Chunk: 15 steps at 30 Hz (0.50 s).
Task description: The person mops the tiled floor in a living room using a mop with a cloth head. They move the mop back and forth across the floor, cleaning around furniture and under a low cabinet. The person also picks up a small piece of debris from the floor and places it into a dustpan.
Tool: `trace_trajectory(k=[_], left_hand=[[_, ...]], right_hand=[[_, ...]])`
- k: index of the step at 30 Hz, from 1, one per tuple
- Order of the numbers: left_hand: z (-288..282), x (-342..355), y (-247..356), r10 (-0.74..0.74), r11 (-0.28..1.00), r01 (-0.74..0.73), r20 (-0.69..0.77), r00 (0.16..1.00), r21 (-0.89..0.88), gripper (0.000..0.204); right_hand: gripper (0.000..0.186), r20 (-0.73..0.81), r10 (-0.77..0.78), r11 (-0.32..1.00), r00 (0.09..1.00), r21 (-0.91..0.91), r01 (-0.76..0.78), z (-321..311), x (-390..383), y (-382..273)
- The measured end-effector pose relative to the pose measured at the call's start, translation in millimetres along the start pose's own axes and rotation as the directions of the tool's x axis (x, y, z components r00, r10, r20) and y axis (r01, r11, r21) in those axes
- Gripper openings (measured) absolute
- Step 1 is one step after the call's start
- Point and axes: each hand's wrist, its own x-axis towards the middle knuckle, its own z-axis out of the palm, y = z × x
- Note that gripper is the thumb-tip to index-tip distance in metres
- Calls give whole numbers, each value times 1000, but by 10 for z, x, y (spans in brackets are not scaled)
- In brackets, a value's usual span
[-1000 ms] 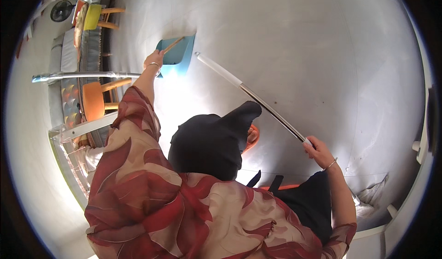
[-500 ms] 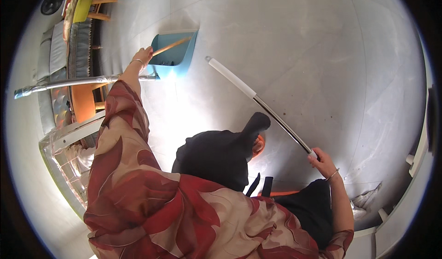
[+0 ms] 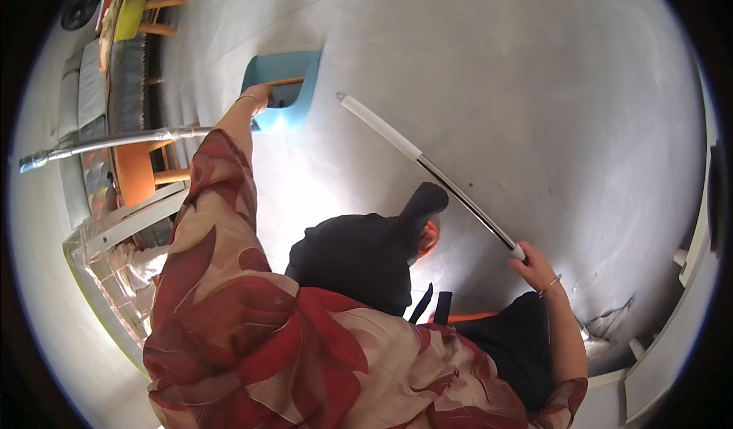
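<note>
My left hand reaches over the near-left rim of a teal dustpan and is closed on a thin wooden stick, which lies across the pan's opening. Some dark bits show inside the pan, too small to name. The dustpan's long silver handle runs off to the left, partly hidden behind my forearm. On the right, my right hand is wrapped round the lower end of a pole with a silver shaft and a white grip. The pole slants up and left over the floor, its looped tip near the dustpan.
Orange-legged chairs, a grey sofa and a glass-topped table line the left side. Dark specks dot the grey floor beside the pole. White furniture and a crumpled plastic bag are at the right.
My left hand has moved right, further over the dustpan, and the stick now lies flatter and deeper across it. The dustpan appears slightly further left. My right hand and the pole are nearly still.
</note>
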Motion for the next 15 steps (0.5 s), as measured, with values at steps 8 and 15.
trace_trajectory(k=[8, 15], left_hand=[[-636, -1536, 1741, 789, 462, -822, -578, 210, 332, 62], [-450, -1718, 2503, 901, 427, -868, -40, 432, 255, 47]], right_hand=[[24, -97, -99, 942, 990, -329, 62, -80, 76, 5], [20, -305, -202, 922, 931, -379, 76, -197, -333, -156]])
